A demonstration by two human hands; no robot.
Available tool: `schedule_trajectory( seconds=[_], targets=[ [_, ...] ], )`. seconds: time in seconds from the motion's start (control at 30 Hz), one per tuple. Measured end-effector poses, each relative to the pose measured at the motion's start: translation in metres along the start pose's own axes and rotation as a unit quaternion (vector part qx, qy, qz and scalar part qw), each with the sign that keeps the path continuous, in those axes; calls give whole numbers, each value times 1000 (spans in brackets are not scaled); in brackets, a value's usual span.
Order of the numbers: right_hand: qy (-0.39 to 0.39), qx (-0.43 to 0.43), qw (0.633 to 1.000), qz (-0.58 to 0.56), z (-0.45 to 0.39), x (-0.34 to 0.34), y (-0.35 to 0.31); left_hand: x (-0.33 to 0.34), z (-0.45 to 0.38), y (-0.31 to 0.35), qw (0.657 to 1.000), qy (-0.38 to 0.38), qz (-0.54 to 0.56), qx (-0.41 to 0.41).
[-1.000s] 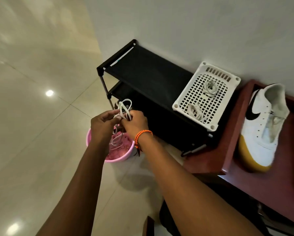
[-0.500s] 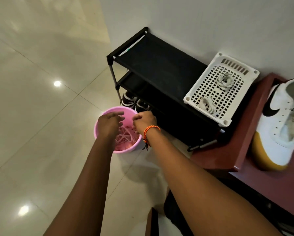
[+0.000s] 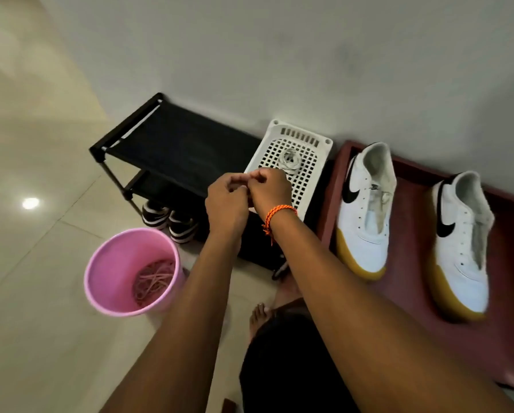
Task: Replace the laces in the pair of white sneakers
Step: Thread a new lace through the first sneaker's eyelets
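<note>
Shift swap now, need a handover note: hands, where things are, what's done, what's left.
Left hand and right hand meet over the near end of the white basket, fingers curled; whether they pinch a lace is hidden.
One coiled lace lies in the basket, which sits on the black rack.
Old laces lie in the pink bucket.
Both white sneakers stand on the red bench, eyelets empty.
Done: old laces out. Left: lace both sneakers.
</note>
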State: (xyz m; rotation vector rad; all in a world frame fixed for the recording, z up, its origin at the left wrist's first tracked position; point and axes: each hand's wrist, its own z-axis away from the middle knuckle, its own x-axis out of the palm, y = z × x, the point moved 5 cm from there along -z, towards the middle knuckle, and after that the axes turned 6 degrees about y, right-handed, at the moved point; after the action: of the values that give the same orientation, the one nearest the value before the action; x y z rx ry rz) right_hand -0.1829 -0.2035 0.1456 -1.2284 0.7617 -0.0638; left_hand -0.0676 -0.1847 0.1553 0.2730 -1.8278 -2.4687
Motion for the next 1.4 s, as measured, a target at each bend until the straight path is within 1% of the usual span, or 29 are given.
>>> schedule_trajectory(
  seconds=[0.03,0.1,0.17,0.2,0.27,0.3,0.37,0.4,0.43,0.47,0.5,0.53,0.6,0.63,0.67,0.73,0.77,0.8,0.83,0.87,0.9,0.97,1.0,1.1,1.17,1.23,1.3,1.4],
  targets=[
    [6,-1,1000,1,-5,-10,1,11,2,2,1000,-8,-14,14],
    [29,-13,999,31,-17,-32,6,33,7,7,994,-19,-85,61],
    [66,-35,993,92,-31,-49,10,52,5,9,974,-20,-190,119],
    [80,-45,989,117,-38,-55,11,62,3,9,961,-35,-231,146],
    [74,-71,980,172,-56,-59,14,86,-6,-1,926,-85,-322,178],
    [54,-86,971,214,-65,-57,17,96,-11,-10,899,-101,-387,182],
    [10,-109,947,303,-79,-49,25,104,-16,-27,841,-84,-503,181],
    [-7,-111,938,327,-86,-45,30,106,-17,-33,820,-70,-537,187],
    [-22,-114,934,338,-90,-40,35,108,-15,-39,805,-60,-556,197],
    [-38,-118,931,343,-95,-35,40,109,-15,-43,799,-47,-562,209],
    [-53,-118,930,344,-100,-31,42,109,-15,-45,802,-35,-555,219],
    [-57,-123,928,346,-103,-29,42,108,-14,-43,814,-23,-537,222],
    [-38,-153,914,374,-109,-26,40,108,-17,-43,839,-12,-497,220],
    [-28,-170,903,394,-112,-25,44,110,-17,-42,845,-10,-485,226],
    [-47,-180,890,417,-110,-21,55,110,-15,-40,849,-8,-474,235],
    [-123,-201,843,483,-100,-13,76,110,-13,-38,860,-3,-446,248],
    [-152,-185,851,467,-95,-13,81,110,-11,-38,864,-2,-438,250],
    [-150,-191,852,463,-94,-14,79,110,-8,-37,866,-1,-434,248],
    [-127,-185,865,449,-95,-20,70,109,-8,-36,867,-1,-434,243],
    [-95,-161,901,391,-98,-26,61,108,-8,-35,871,1,-432,234],
    [-58,-168,918,356,-98,-33,45,107,-8,-31,876,2,-428,221],
    [8,-198,931,305,-100,-48,28,107,-6,-17,893,8,-401,203],
    [32,-198,943,267,-101,-57,25,108,-3,-8,900,16,-385,202],
    [66,-176,965,182,-93,-100,16,115,12,24,925,16,-320,206],
    [98,-168,973,124,-83,-143,17,131,26,37,949,-18,-247,195],
    [131,-160,974,94,-71,-189,21,150,42,42,968,-72,-172,165],
    [152,-146,975,76,-57,-240,29,175,64,42,971,-138,-136,139],
    [180,-109,977,27,-36,-317,50,209,99,37,967,-186,-121,123]
  ],
)
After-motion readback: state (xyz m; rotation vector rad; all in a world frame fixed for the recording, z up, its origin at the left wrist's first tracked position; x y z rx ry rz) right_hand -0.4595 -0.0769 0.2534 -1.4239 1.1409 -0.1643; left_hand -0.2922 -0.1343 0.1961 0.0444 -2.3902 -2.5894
